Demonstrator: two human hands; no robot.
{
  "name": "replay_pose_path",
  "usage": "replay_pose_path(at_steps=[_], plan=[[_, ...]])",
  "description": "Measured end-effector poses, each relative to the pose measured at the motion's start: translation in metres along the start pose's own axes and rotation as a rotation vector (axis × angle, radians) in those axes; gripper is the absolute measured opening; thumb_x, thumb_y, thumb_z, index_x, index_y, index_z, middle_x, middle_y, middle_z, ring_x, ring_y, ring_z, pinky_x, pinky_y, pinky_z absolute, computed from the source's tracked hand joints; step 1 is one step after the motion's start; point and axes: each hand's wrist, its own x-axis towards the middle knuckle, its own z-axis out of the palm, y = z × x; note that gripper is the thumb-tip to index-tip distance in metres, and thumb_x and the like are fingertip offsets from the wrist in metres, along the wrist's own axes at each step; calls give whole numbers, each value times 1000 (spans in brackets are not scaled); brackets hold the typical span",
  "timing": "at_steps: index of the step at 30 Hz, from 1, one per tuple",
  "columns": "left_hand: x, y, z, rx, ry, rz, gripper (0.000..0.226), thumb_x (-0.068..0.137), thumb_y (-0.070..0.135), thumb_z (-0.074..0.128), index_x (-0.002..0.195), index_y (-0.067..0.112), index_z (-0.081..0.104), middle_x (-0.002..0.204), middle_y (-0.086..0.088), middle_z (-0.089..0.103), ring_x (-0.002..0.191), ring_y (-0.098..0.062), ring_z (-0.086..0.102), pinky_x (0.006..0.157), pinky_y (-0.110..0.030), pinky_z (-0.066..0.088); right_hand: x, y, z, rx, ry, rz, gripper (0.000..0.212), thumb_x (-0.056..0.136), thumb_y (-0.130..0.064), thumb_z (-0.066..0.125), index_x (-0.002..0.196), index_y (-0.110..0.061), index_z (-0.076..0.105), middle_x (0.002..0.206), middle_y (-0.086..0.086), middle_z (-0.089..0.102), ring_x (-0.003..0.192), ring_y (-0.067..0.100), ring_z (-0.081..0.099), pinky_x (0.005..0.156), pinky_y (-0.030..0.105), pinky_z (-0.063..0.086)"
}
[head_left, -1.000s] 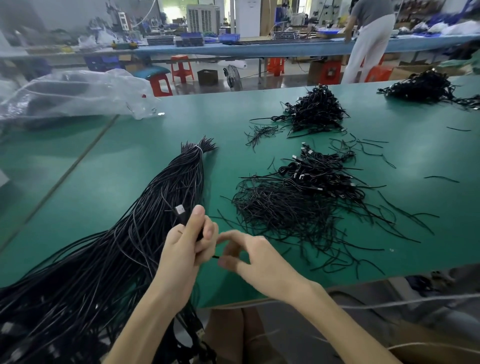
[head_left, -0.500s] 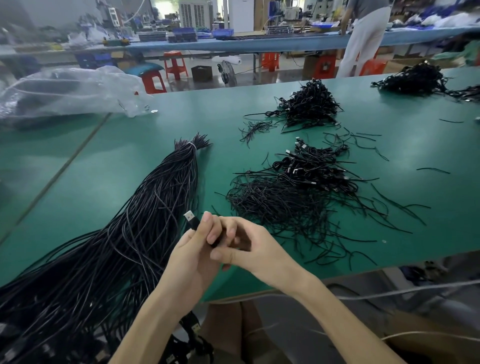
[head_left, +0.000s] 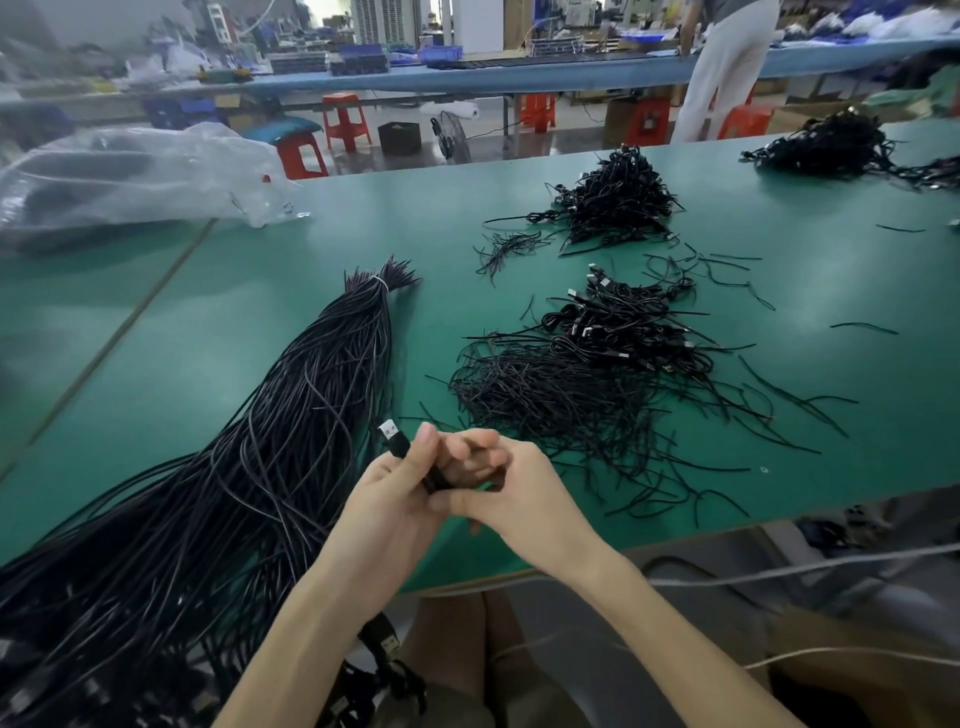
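Over the green bench's (head_left: 208, 338) near edge, beside a long cable bundle (head_left: 291, 441), a USB cable (head_left: 393, 439) is clamped in the left hand (head_left: 395, 499), plug up. The right hand (head_left: 519, 493) is curled onto it at the fingers; binding seems under way, with a firm twist needed next.

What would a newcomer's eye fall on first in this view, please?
The bundle of black cables, tied at its far end, sprawls down the left of the green table. At the near edge the left hand and right hand hold a USB cable; a heap of short black wires lies beyond.
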Motion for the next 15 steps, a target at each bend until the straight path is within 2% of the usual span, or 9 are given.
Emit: replay_pose_path(at_steps=[2,4,6,8,9,11,13,15], plan=[[-1,7,0,113,-43,3,40,102,37,50,91,8,75,116,-20,73,111,-31,70,80,-36,61,-4,1,1,-29,11,-8,35,82,-15,84,114,-27,75,92,-10,77,85,16,72,64,26,57],[-5,17,-5,280,-134,19,39,105,34,48,100,5,73,128,-22,68,121,-34,65,90,-37,58,-9,1,2,20,8,-31,38,82,-16,84,117,-30,76,101,-12,78,95,7,73,74,19,56],[-10,28,-16,408,-267,35,34,108,28,49,112,1,69,137,-24,62,132,-40,56,104,-45,51,-14,1,2,51,22,-65,35,80,-19,85,113,-29,76,107,-9,76,102,9,72,85,27,58],[-15,39,-24,520,-344,18,29,108,19,51,120,-4,65,137,-22,62,135,-40,53,109,-46,47,-16,2,3,-9,27,-103,31,77,-25,85,107,-30,76,103,-6,73,98,13,70,87,37,58],[-18,44,-24,578,-354,10,26,107,13,51,120,-3,66,135,-20,64,133,-37,56,109,-43,48,-16,2,5,-39,22,-116,32,77,-25,86,107,-28,76,100,-6,72,96,14,69,86,36,57],[-21,48,-21,648,-326,14,23,103,5,54,118,0,72,128,-16,69,129,-33,61,105,-37,51,-16,2,9,-74,19,-129,33,80,-19,85,111,-24,76,97,-8,69,93,10,66,82,27,54],[-25,48,-17,641,-276,21,22,98,1,60,114,1,76,123,-16,72,124,-32,65,103,-37,54,-15,3,12,-80,41,-168,34,82,-13,81,115,-18,75,98,-10,69,94,8,66,82,20,51],[-28,46,-15,651,-245,52,22,94,-2,64,111,1,78,120,-16,74,120,-33,68,102,-39,55,-16,5,14,-45,77,-219,33,83,-11,81,116,-14,75,100,-8,70,98,12,67,85,22,51]])
